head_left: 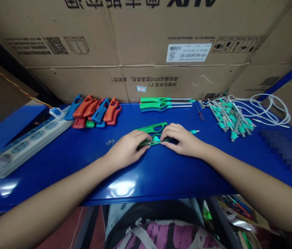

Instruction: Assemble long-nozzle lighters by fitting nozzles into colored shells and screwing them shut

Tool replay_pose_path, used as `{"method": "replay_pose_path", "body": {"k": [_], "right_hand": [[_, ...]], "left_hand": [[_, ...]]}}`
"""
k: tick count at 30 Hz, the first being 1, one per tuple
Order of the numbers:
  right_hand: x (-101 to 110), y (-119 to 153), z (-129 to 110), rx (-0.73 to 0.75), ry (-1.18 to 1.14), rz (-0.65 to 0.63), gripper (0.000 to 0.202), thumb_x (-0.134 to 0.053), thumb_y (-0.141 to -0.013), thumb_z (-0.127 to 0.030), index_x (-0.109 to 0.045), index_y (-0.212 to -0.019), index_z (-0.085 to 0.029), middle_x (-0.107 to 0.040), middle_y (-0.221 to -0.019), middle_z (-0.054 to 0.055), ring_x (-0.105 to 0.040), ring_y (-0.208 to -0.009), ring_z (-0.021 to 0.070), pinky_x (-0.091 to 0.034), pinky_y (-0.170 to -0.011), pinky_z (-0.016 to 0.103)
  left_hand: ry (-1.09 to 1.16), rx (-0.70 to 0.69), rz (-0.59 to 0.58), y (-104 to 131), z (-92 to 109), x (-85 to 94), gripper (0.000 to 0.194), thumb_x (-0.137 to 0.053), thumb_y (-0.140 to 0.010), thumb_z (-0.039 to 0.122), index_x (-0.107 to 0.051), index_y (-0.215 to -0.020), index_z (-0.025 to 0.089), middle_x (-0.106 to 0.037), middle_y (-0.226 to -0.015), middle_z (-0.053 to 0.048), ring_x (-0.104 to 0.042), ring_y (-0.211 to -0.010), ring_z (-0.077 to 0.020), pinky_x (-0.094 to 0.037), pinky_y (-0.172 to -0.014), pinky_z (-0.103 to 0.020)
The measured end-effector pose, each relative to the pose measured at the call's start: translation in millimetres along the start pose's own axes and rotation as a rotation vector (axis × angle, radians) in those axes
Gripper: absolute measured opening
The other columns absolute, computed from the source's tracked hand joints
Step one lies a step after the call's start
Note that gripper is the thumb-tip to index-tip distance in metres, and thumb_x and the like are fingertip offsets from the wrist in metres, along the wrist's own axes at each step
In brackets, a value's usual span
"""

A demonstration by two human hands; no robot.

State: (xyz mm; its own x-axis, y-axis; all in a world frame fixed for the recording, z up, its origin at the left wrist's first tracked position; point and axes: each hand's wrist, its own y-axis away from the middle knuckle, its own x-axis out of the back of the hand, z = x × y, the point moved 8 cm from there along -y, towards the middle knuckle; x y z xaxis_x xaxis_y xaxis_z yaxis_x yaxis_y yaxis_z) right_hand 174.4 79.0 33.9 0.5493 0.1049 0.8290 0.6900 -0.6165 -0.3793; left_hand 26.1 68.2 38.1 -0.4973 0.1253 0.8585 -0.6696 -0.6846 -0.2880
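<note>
Between my hands, low over the blue table, is an opened green lighter handle half with a teal piece inside it. My left hand pinches its left end, thumb and fingers closed. At the other end my right hand has its fingertips pressed together near the teal piece. A metal tube with a teal end sticks out past my right hand. Just behind my hands lies another green handle half, partly covered by them. Small screws lie left of my left hand.
Orange, red and blue handles are piled back left beside a power strip. Green lighters, a screwdriver, metal tubes with teal parts and a white cable lie behind. A cardboard box stands at the back.
</note>
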Motion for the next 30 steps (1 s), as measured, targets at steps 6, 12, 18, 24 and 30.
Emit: {"method": "replay_pose_path", "body": {"k": [6,12,18,24,30], "right_hand": [[-1.2,-0.6,-2.1,-0.003,-0.023,0.023,0.01,-0.062,-0.095,-0.029,-0.064,-0.091,-0.02,-0.067,-0.094,0.005,-0.059,-0.092,0.02,-0.042,-0.087,0.038],[-2.2,-3.5,-4.8,-0.049,-0.038,0.074,0.008,-0.061,-0.094,-0.024,-0.063,-0.088,-0.02,-0.067,-0.089,0.004,-0.058,-0.088,0.0196,-0.042,-0.085,0.038],[0.4,-5.8,-5.6,-0.094,-0.128,0.082,0.005,-0.069,-0.088,-0.024,-0.067,-0.091,-0.02,-0.066,-0.085,0.003,-0.06,-0.084,0.0186,-0.046,-0.081,0.035],[-2.5,-4.8,-2.1,-0.112,-0.16,0.049,0.006,-0.07,-0.083,-0.017,-0.068,-0.089,-0.019,-0.065,-0.082,0.002,-0.06,-0.083,0.0172,-0.046,-0.079,0.031],[-3.1,-4.2,-0.3,-0.159,-0.169,0.029,0.013,-0.071,-0.076,-0.014,-0.069,-0.088,-0.019,-0.064,-0.081,0.0,-0.059,-0.082,0.0161,-0.045,-0.079,0.03]], "left_hand": [[0.036,-0.023,0.007,0.0,2.6,1.0,0.011,-0.061,-0.093,0.017,-0.065,-0.103,0.019,-0.072,-0.103,-0.006,-0.066,-0.098,-0.0226,-0.053,-0.091,-0.037],[0.112,0.015,0.039,-0.4,3.5,-2.2,0.012,-0.067,-0.089,0.017,-0.065,-0.101,0.018,-0.073,-0.099,-0.003,-0.067,-0.094,-0.0204,-0.052,-0.087,-0.034],[0.254,0.124,0.056,-0.4,3.6,-9.7,0.02,-0.074,-0.084,0.017,-0.064,-0.102,0.02,-0.073,-0.097,-0.001,-0.069,-0.091,-0.0186,-0.054,-0.083,-0.032],[0.398,0.161,0.095,0.5,2.0,-13.3,0.026,-0.076,-0.08,0.014,-0.062,-0.102,0.019,-0.073,-0.099,-0.002,-0.07,-0.091,-0.0161,-0.056,-0.087,-0.031],[0.415,0.174,0.093,-0.1,2.8,-12.9,0.023,-0.075,-0.08,0.013,-0.064,-0.099,0.018,-0.073,-0.097,-0.001,-0.07,-0.089,-0.0152,-0.056,-0.087,-0.029]]}}
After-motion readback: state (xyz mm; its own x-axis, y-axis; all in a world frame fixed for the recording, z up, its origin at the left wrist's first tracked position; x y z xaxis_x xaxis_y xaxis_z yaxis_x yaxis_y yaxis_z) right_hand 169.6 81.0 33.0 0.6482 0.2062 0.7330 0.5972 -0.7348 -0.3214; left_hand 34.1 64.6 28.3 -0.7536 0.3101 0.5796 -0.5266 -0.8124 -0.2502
